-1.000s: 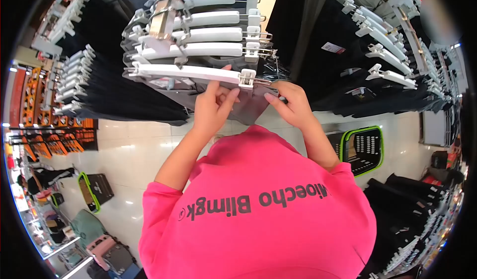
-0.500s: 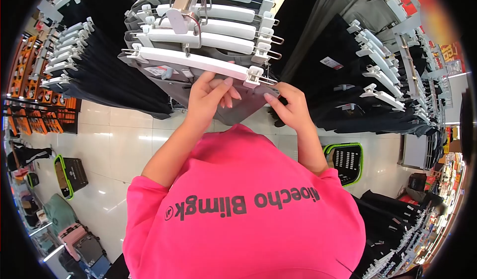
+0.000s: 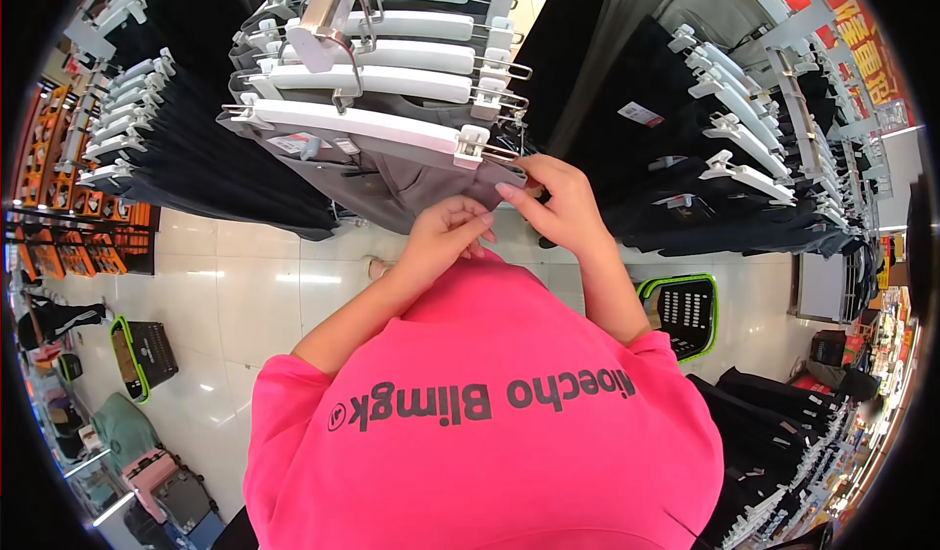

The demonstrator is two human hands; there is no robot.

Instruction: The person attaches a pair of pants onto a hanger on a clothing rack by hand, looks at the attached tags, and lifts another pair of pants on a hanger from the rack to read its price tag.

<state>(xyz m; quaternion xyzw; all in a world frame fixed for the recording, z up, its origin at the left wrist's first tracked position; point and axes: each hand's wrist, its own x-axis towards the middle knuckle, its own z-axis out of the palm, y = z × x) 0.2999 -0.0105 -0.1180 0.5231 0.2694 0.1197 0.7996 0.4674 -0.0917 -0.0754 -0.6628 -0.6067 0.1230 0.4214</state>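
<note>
Grey trousers [image 3: 406,180] hang from the nearest white clip hanger [image 3: 362,119] on a metal rail arm [image 3: 329,14]. My right hand [image 3: 563,203] pinches the waistband's edge just beyond the hanger's right clip [image 3: 471,146]. Below the hanger, my left hand [image 3: 446,239] is in front of the trousers, its fingers curled and thumb against the fingertips; whether something small is between them I cannot make out. Behind the nearest hanger, several more white hangers carry grey garments. A tag [image 3: 292,144] shows at the waistband's left part.
Dark trousers on white hangers hang at the left [image 3: 211,159] and right [image 3: 636,159]. Green-rimmed black baskets stand on the floor at the left [image 3: 147,356] and right [image 3: 685,315]. More dark clothes [image 3: 749,433] hang at the lower right.
My left hand has dropped from the waistband toward my chest, away from the hanger. My right hand still holds the waistband's edge. The view has shifted slightly.
</note>
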